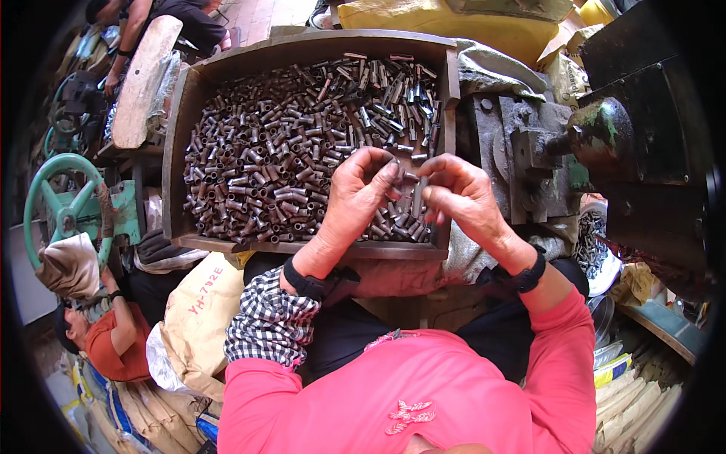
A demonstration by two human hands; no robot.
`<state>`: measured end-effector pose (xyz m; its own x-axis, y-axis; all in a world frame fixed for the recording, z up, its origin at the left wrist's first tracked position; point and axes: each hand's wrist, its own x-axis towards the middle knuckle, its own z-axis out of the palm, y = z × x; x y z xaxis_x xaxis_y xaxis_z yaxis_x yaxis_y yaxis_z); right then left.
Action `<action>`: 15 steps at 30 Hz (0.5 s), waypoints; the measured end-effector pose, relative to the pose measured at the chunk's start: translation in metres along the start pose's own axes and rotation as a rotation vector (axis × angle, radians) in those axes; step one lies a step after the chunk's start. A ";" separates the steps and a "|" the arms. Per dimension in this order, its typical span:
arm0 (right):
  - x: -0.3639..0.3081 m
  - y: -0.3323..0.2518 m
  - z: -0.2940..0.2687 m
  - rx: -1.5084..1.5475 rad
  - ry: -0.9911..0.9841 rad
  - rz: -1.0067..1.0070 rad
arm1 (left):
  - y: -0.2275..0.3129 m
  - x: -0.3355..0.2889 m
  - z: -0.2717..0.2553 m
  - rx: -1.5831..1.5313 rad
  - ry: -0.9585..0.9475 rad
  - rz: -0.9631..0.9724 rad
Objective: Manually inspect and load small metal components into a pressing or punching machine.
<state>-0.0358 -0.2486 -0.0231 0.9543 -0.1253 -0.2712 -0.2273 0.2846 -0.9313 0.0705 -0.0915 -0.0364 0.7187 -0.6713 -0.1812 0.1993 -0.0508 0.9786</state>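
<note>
A wooden tray [178, 151] in front of me holds a heap of several short rusty metal tubes [280, 144]. Over its near right corner, my left hand [359, 193] pinches a small tube between thumb and fingertips. My right hand [461, 193] is close beside it, fingers curled around a slim tube [417, 195] held upright. The fingertips of both hands almost touch. Black straps circle both wrists. A checked cuff covers my left forearm, a pink sleeve my right.
A dark, greasy machine [597, 136] stands right of the tray. A green handwheel [64, 204] is at left, with a person in an orange shirt [113, 340] below it. Another person [144, 23] bends at top left. Sacks [200, 310] lie beside my lap.
</note>
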 end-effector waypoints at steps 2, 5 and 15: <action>0.001 -0.003 -0.001 -0.560 -0.051 -0.132 | 0.001 0.001 -0.006 -0.043 -0.013 -0.064; 0.000 -0.006 0.000 -0.959 0.127 -0.529 | 0.001 0.002 -0.007 -0.080 -0.024 -0.136; 0.006 -0.002 -0.013 0.071 0.092 -0.078 | 0.002 -0.001 -0.004 -0.313 -0.104 -0.214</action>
<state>-0.0320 -0.2622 -0.0262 0.9460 -0.2354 -0.2227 -0.1357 0.3364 -0.9319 0.0729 -0.0878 -0.0348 0.5710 -0.7419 -0.3514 0.5422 0.0194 0.8400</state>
